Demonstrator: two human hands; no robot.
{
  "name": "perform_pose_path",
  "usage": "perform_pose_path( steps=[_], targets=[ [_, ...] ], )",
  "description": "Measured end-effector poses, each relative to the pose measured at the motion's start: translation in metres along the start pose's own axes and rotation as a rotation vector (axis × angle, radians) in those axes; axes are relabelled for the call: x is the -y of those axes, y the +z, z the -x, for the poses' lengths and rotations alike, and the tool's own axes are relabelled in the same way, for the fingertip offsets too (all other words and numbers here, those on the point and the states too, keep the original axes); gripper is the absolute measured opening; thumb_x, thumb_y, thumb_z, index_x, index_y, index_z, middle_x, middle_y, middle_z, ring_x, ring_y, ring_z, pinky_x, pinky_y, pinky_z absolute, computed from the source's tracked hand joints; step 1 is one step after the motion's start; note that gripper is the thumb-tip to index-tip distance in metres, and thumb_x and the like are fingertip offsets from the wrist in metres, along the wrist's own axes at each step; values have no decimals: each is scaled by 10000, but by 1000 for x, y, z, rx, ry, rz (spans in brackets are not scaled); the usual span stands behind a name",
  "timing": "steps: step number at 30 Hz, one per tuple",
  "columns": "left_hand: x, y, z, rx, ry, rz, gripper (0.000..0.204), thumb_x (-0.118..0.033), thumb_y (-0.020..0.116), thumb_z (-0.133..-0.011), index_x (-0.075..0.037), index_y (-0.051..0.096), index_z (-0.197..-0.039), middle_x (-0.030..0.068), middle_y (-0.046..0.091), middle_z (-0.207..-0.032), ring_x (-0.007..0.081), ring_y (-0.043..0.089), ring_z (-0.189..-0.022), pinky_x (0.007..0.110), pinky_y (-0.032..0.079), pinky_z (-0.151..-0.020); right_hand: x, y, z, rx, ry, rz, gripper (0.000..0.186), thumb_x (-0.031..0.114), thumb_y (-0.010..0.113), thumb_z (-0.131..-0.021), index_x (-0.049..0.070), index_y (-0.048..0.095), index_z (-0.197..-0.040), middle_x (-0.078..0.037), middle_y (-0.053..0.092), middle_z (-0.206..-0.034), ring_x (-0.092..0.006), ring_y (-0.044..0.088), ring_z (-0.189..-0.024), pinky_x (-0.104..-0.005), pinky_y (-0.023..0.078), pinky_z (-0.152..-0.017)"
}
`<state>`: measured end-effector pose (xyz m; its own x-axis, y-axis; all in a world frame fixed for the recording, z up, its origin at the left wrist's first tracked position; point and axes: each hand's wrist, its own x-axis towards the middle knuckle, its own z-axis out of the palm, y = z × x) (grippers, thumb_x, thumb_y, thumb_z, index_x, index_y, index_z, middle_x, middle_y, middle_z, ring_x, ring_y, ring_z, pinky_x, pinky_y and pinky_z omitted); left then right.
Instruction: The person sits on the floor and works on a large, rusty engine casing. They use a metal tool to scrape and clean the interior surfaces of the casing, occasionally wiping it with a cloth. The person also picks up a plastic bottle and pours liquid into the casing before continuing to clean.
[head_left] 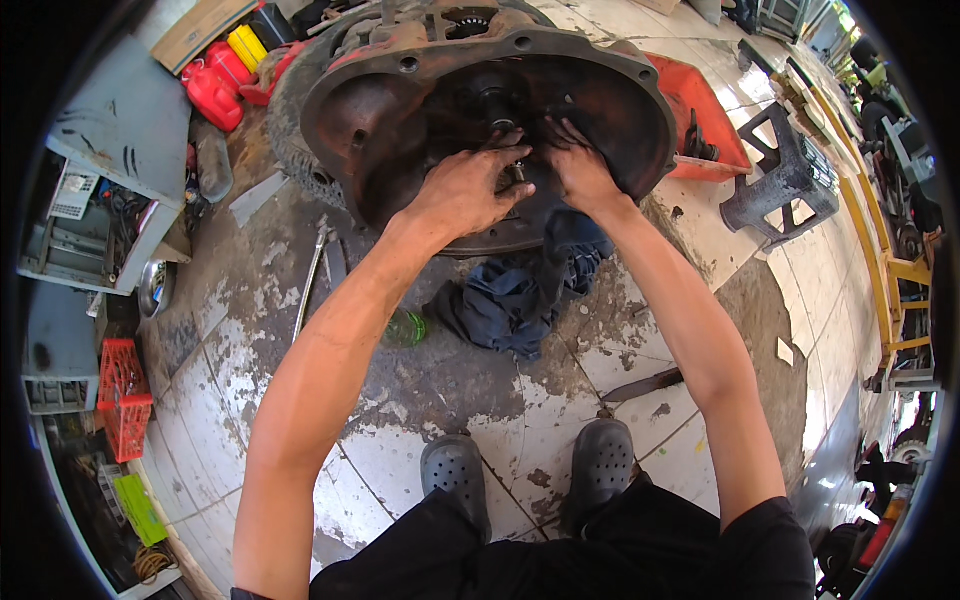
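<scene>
A large dark bell housing (400, 105), greasy inside and with bolt holes around its flange, stands on the floor in front of me. Both hands reach into its hollow. My left hand (470, 190) is curled below the central shaft (497, 108), thumb and fingers bent around a small shiny metal part that is mostly hidden. To its right, my right hand (580, 170) has its fingers stretched out against the housing's inner wall, with blackened fingertips. A dark blue rag (520, 300) hangs from the housing's lower rim onto the floor.
An orange-red tray (705, 115) holding dark parts and a grey plastic stool (780, 175) stand right of the housing. A long metal bar tool (312, 280) and a green bottle (405, 328) are left of the rag. Red jugs (212, 95) stand far left, near grey cabinets (120, 120).
</scene>
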<state>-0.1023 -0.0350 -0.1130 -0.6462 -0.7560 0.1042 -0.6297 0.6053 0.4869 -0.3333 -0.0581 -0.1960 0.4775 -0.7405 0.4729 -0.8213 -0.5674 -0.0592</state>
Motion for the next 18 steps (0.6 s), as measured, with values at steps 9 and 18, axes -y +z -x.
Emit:
perform_pose_path(
  steps=[9, 18],
  targets=[
    [3, 3, 1, -33, 6, 28, 529, -329, 663, -902, -74, 562, -1354, 123, 434, -1504, 330, 594, -1189, 420, 466, -1027, 19, 19, 3, 305, 341, -250, 389, 40, 620, -780, 44, 631, -1168, -244, 575, -1293, -408, 496, -1272, -469, 445, -1051],
    [7, -3, 5, 35, -56, 23, 538, -360, 650, -905, -103, 554, -1368, 83, 426, -1520, 339, 543, -1255, 445, 445, -1059, 38, 17, -15, 88, 402, -310, 529, 15, 632, -709, 46, 601, -1237, -245, 521, -1379, -362, 453, -1334, -438, 317, -1175]
  ],
)
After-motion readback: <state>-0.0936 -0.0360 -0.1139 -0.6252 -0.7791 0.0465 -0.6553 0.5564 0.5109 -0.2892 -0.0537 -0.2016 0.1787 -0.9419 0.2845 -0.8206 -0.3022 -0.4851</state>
